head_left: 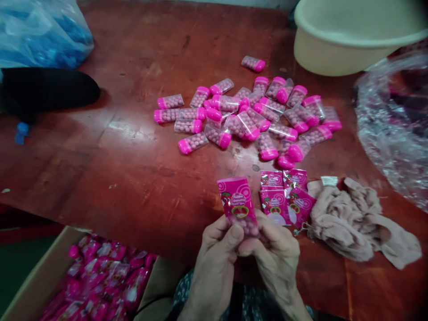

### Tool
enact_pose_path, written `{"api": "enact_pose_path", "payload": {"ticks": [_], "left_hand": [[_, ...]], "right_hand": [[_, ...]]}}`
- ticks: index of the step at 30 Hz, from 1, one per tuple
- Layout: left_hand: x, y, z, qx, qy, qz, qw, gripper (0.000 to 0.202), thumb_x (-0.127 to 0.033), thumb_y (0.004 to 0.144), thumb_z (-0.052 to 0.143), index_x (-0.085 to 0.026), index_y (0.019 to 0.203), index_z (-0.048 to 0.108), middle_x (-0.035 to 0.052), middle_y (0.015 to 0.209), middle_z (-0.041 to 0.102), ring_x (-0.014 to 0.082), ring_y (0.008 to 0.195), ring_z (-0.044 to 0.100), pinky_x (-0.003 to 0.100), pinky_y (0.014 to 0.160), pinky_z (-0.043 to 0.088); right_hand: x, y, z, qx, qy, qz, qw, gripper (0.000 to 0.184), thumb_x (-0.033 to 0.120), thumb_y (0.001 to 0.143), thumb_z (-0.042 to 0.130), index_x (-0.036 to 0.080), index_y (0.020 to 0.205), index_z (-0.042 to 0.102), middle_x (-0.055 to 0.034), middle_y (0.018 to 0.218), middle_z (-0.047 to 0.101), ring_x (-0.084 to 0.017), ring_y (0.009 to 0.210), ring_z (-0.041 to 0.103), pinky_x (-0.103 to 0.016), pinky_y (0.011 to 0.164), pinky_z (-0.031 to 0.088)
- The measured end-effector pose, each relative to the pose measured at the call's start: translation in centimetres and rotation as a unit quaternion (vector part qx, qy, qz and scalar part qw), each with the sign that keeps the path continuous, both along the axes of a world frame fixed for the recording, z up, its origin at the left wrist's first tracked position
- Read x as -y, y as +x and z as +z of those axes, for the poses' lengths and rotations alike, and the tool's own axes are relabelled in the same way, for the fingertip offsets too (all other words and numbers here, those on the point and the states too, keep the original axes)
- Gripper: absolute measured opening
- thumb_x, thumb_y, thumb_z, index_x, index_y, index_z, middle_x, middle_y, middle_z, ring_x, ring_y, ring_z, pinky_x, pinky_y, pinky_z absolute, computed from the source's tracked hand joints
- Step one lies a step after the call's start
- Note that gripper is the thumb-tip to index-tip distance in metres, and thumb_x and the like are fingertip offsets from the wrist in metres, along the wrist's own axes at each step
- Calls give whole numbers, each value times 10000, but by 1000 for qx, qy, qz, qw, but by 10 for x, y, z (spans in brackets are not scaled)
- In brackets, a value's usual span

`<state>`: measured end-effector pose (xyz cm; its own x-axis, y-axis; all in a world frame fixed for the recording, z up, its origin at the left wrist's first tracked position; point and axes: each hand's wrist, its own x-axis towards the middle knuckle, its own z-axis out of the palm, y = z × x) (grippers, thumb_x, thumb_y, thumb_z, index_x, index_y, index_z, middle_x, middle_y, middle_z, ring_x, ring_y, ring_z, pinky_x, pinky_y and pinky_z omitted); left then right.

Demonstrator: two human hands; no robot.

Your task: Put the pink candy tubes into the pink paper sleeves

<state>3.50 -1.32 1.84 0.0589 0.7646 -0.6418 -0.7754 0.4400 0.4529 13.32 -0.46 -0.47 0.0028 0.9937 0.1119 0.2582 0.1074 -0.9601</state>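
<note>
My left hand (pixel 216 256) and my right hand (pixel 279 252) pinch the lower sides of a pink printed candy packet (pixel 236 196), with both thumbs near its bottom end. Round pink candies show through its lower part; whether they sit in a bottle there I cannot tell. Flat pink wrappers (pixel 274 203) lie in overlapping piles on the table, just beyond my right hand. Farther back, many clear candy bottles (pixel 247 125) with bright pink caps and pink balls inside lie loosely heaped on their sides.
On the reddish table (pixel 140 187), a crumpled beige cloth (pixel 347 223) lies at right, near a clear plastic bag (pixel 391 129) and cream basin (pixel 334 55). A bag of blue pieces (pixel 47 40) and a black object (pixel 50 89) are left. Below stands a carton (pixel 43 276) of pink packets.
</note>
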Motion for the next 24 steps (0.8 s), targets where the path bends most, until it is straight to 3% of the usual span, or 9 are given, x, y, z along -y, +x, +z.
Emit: {"api": "enact_pose_path", "payload": {"ticks": [5,10,12,14,16,18,21,24], "left_hand": [[3,3,-2,9,-7,4,1000,64,-230,732,706,-206,780,741,15,757,714,115,715,640,232,764,497],[8,6,-6,13,-9,-19,1000,110,-235,768,666,-216,847,740,34,832,722,154,800,645,285,811,481],[8,4,-6,-5,-4,-42,999,129,-250,780,650,-229,872,738,37,860,720,168,815,641,299,808,477],[8,-2,-4,-80,32,-60,994,134,-277,785,642,-227,856,743,37,845,716,175,809,631,292,804,469],[5,-11,1,-193,85,-76,975,139,-277,783,641,-211,836,750,36,792,704,173,775,615,267,772,462],[2,-20,6,-271,130,-91,950,130,-229,768,653,-199,847,752,23,721,674,149,675,585,235,672,455],[-6,-26,8,-275,177,-105,939,153,-175,740,663,-191,865,750,5,665,596,117,559,518,224,544,412],[-12,-23,0,-289,185,-136,930,123,-191,772,624,-167,789,742,10,677,556,120,586,504,231,554,406]], "right_hand": [[-5,-3,8,-86,-98,-9,991,231,174,689,717,182,509,572,40,593,610,-115,546,547,-181,476,442],[-5,-3,10,-123,-185,-31,975,283,218,695,686,179,447,554,34,526,506,-106,489,459,-191,429,386],[-4,-2,7,-117,-175,-26,977,280,261,742,658,184,481,590,16,563,534,-123,526,484,-208,469,414],[-3,-1,5,-122,-140,4,982,246,323,786,632,197,577,664,-18,680,616,-163,648,556,-249,584,475],[-1,-1,4,-135,-118,47,983,222,378,795,633,212,664,703,-32,786,657,-190,752,587,-289,687,495],[1,-2,6,-143,-128,83,978,241,381,811,620,214,654,692,-20,764,651,-178,738,585,-276,679,491],[4,-5,10,-128,-130,90,979,320,323,876,537,199,598,637,-13,745,625,-161,755,575,-253,687,475],[-1,-3,9,-94,-123,64,986,328,332,893,503,189,620,617,-11,734,594,-148,720,559,-237,653,461]]}}
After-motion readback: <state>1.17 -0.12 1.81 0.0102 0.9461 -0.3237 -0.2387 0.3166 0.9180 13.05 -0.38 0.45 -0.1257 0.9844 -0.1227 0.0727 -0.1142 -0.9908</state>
